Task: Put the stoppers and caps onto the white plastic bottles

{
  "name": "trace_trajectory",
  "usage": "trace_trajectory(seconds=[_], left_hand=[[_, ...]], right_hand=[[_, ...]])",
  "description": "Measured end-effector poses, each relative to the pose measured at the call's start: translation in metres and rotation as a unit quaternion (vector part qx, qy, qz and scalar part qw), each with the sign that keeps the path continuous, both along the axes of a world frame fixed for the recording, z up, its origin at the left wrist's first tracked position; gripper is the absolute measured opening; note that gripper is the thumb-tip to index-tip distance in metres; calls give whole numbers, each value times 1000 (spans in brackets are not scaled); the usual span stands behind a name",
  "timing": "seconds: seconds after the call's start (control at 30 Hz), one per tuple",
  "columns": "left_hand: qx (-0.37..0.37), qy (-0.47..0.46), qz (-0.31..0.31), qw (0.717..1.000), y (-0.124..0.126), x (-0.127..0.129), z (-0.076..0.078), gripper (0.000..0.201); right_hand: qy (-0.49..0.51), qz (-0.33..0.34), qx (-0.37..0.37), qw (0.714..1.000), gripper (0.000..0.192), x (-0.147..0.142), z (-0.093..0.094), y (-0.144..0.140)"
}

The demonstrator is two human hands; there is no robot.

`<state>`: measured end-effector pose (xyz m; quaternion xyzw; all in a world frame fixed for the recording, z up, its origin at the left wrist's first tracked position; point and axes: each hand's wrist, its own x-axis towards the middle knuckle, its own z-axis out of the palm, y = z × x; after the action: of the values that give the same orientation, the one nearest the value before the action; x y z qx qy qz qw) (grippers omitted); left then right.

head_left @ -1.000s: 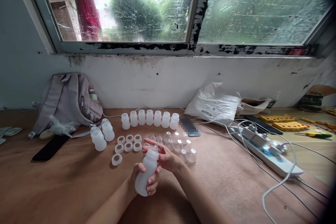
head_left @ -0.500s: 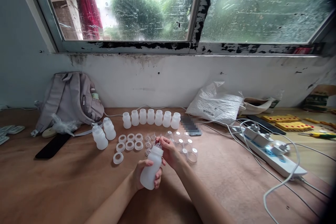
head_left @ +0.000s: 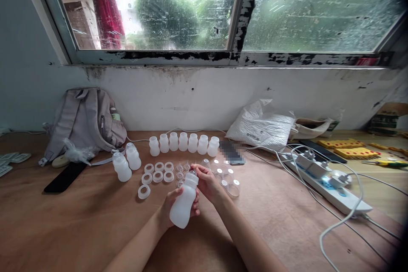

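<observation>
My left hand is wrapped around a frosted white baby bottle, which tilts with its mouth up and to the right. At that mouth, my right hand pinches a clear bottle nipple, partly hidden by the fingers. Just beyond lie several more clear nipples. Left of these are several white screw rings, flat on the table. Several clear caps stand to the right of my right hand. Behind is a row of open bottles; two bottles with tops stand at the left.
A grey backpack leans on the wall above a black phone. Another phone lies behind the caps, near a silver bag. To the right are a power strip with looping cables and yellow trays.
The bottle has turned slightly more upright in my left hand. My right fingers have moved down a little, and the nipple now sits at the bottle's mouth.
</observation>
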<state>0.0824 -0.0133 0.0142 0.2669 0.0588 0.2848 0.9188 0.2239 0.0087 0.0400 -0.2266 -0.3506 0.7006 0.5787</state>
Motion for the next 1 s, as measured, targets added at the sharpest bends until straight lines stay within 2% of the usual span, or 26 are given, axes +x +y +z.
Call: trace_trajectory(seconds=[0.13,0.2,0.27,0.33,0.4,0.43,0.5,0.57,0.63,0.77,0.83,1.0], left_hand=[[22,21,27,999,-1,0,2,44],[57,53,53,996,-3,-5,9,44],[125,112,86,982,-3,-14,24,41],[224,199,123,946,-1,-28,45,38],[346,274,146,885,7,-46,71,44],[381,318,155,854,12,-55,84,45],[438,427,197,766,28,-71,108,46],[500,519,241,650,49,-86,126,48],[550,599,255,524,71,-97,137,45],[583,729,221,283,109,-111,142,42],[578,755,199,238,123,-115,139,45],[566,781,156,212,145,-119,126,48]], right_hand=[[16,-5,-8,1000,14,2,2,1],[20,-17,-12,1000,13,2,2,2],[24,-34,-14,999,14,3,1,3],[23,-51,-16,998,16,3,-1,5],[16,-61,-20,998,17,3,-5,7],[10,-64,-23,998,17,3,-7,8],[1,-68,-26,997,17,3,-11,9],[-8,-68,-26,997,17,2,-15,9],[-17,-64,-24,998,18,1,-17,9],[-47,-56,-20,997,19,-2,-17,8],[-73,-59,-13,996,19,-4,-16,7],[-115,-75,8,990,19,-9,-14,4]])
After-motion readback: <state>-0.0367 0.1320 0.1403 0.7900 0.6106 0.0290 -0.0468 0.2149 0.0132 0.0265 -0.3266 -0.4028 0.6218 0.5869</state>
